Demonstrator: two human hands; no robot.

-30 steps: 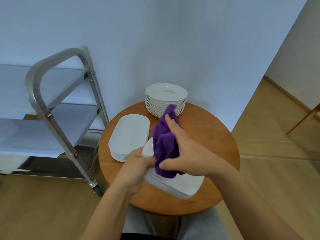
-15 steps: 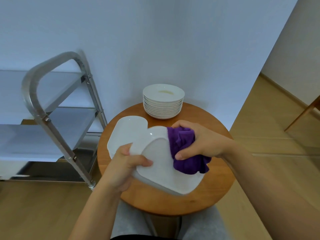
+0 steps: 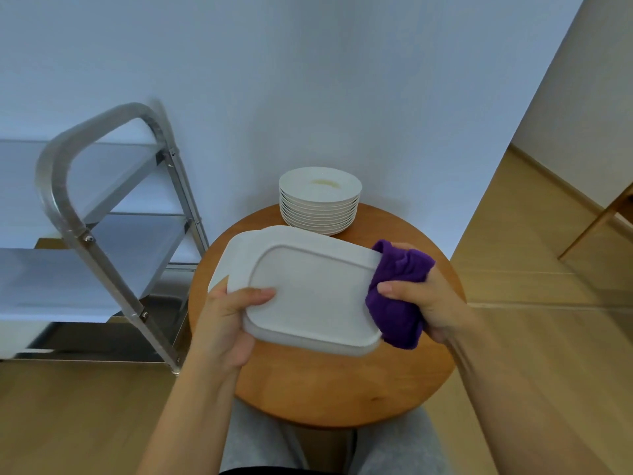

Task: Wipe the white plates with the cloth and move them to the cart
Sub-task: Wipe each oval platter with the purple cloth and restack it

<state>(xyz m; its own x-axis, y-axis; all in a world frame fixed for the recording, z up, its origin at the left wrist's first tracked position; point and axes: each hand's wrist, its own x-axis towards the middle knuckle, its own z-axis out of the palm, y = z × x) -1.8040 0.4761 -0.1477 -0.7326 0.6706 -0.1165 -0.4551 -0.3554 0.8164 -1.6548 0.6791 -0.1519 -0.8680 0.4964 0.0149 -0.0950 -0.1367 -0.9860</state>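
A white rectangular plate [image 3: 310, 296] is held above the round wooden table [image 3: 342, 389], turned so its underside with the raised foot ring faces me. My left hand [image 3: 226, 320] grips its left edge, thumb on the underside. My right hand [image 3: 424, 303] grips a bunched purple cloth [image 3: 397, 289] against the plate's right edge. Behind the held plate, a stack of rectangular white plates [image 3: 219, 275] peeks out at the table's left. A stack of round white plates [image 3: 320, 200] stands at the table's back. The metal cart [image 3: 102, 234] stands left of the table.
The cart has flat steel shelves [image 3: 41, 272] and a curved tube handle [image 3: 85, 145] close to the table's left rim. A wall rises right behind the table. Wooden floor lies all around, and a wooden furniture leg [image 3: 596, 224] shows at the far right.
The plate has been flipped over, its underside now facing me. My right hand has carried the cloth from the plate's face to its right edge, and the plate sits higher and more level.
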